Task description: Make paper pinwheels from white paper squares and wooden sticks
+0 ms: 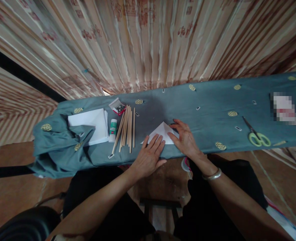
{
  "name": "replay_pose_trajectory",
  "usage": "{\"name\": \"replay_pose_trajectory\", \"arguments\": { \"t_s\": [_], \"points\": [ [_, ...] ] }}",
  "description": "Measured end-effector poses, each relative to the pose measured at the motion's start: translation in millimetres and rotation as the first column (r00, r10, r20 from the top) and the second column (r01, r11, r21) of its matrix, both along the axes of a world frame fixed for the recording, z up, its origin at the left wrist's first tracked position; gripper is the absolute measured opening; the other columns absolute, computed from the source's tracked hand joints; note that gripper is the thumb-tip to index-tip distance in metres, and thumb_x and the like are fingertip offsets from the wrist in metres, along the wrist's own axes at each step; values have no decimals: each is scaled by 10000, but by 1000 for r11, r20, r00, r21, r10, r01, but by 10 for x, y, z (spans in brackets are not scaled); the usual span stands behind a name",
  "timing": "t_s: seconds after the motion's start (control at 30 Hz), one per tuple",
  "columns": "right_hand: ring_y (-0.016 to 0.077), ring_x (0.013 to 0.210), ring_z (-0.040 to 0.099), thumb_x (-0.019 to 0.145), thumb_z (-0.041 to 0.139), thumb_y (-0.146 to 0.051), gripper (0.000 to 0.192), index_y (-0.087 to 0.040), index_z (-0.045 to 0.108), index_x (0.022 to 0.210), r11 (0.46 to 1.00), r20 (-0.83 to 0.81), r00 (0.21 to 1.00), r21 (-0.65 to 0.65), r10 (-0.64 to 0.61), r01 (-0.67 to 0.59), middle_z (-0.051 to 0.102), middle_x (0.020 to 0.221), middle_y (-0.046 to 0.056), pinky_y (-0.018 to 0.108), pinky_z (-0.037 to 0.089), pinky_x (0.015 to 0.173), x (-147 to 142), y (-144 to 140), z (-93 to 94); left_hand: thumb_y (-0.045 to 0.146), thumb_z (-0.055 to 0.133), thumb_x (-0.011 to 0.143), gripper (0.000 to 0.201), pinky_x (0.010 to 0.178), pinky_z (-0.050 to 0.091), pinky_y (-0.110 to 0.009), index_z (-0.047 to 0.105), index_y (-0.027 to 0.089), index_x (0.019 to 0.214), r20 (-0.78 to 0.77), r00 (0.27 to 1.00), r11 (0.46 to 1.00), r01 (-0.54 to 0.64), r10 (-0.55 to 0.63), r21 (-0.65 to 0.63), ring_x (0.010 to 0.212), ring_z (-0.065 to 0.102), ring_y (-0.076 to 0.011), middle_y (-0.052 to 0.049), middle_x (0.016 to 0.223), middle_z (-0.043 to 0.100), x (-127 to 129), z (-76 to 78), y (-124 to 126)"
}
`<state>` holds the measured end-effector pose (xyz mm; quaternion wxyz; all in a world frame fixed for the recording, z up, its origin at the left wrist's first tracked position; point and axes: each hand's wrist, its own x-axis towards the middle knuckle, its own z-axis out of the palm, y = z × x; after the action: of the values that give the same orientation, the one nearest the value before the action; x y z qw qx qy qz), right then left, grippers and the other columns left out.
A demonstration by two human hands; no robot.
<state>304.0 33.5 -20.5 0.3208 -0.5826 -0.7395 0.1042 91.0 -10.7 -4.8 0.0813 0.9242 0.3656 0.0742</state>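
Note:
A white sheet of paper [163,129], folded to a triangle with its peak pointing away from me, lies on the cloth-covered table. My left hand [150,154] is flat over its left part, fingers stretched out and pressing down. On the right side, my right hand [187,140] rests with curved, spread fingers, thumb and fingertips touching the paper's slanting edge. The right corner is partly hidden under that hand. Just left of the paper lie several thin wooden sticks [128,129], fanned out. Beside them stands or lies a glue stick [113,130] with a green-and-white label.
A stack of white paper [100,129] lies at left, partly under bunched tablecloth [62,144]. An opened small box [118,107] of dark metallic bits is behind the sticks. Green-handled scissors [258,138] and a blurred-out item [285,108] lie at right. A curtain [148,43] hangs behind.

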Motion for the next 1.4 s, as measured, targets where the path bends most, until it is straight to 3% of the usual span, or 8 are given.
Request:
{"name": "replay_pose_trajectory", "arguments": {
  "t_s": [0.2,0.4,0.6,0.77,0.97,1.13,1.4],
  "points": [
    [361,1323,501,942,506,-436,483,-151,566,1327,1000,150,989,30,0,-5,507,1472,203,554,389,1084,-89,-209,83,560,437,973,718,1213,188,-595,341,81,1499,-17,1000,1000,-6,6,13,1507,262,-346,-214,1581,365,21,-17,-5],
    [348,1398,429,958,465,-454,557,-170,444,1437,1000,149,989,10,-16,14,443,1527,210,571,297,1132,-85,-346,46,528,471,971,691,1220,193,-557,354,97,1499,-43,999,1000,-3,4,10,1507,270,-332,-200,1583,369,20,9,0],
    [370,1369,458,960,443,-451,532,-168,481,1408,993,98,989,-28,-115,118,460,1506,218,600,340,1092,253,-435,3,424,524,967,669,1214,254,-512,341,64,1501,-51,999,999,-12,15,44,1506,283,-306,-210,1578,374,-212,3,-63],
    [373,1383,450,961,442,-413,504,-162,490,1395,989,49,989,-40,-138,140,452,1508,225,597,385,1078,468,-503,-45,309,586,930,658,1174,353,-491,348,73,1496,-10,996,995,-91,92,50,1465,369,-299,-214,1546,426,-457,24,-179],
    [357,1423,410,968,415,-358,486,-95,518,1363,995,0,995,-18,-102,102,458,1495,254,573,393,1115,512,-509,-77,263,576,927,595,1127,411,-519,399,72,1462,5,989,989,-145,145,41,1407,442,-330,-214,1507,475,-505,103,-235],
    [340,1424,415,974,376,-294,462,-59,538,1337,998,-14,998,-7,-67,67,471,1479,270,559,388,1133,554,-514,-104,268,563,938,535,1107,426,-538,439,56,1413,42,981,980,-190,188,59,1374,469,-344,-224,1454,521,-502,81,-252],
    [324,1393,463,966,343,-267,435,-125,593,1293,994,-11,995,-39,-101,100,510,1467,226,577,401,1105,496,-461,-37,285,527,960,507,1098,430,-559,433,91,1419,127,969,973,-222,213,65,1369,471,-336,-224,1436,529,-504,-3,-272]
  ]
}}
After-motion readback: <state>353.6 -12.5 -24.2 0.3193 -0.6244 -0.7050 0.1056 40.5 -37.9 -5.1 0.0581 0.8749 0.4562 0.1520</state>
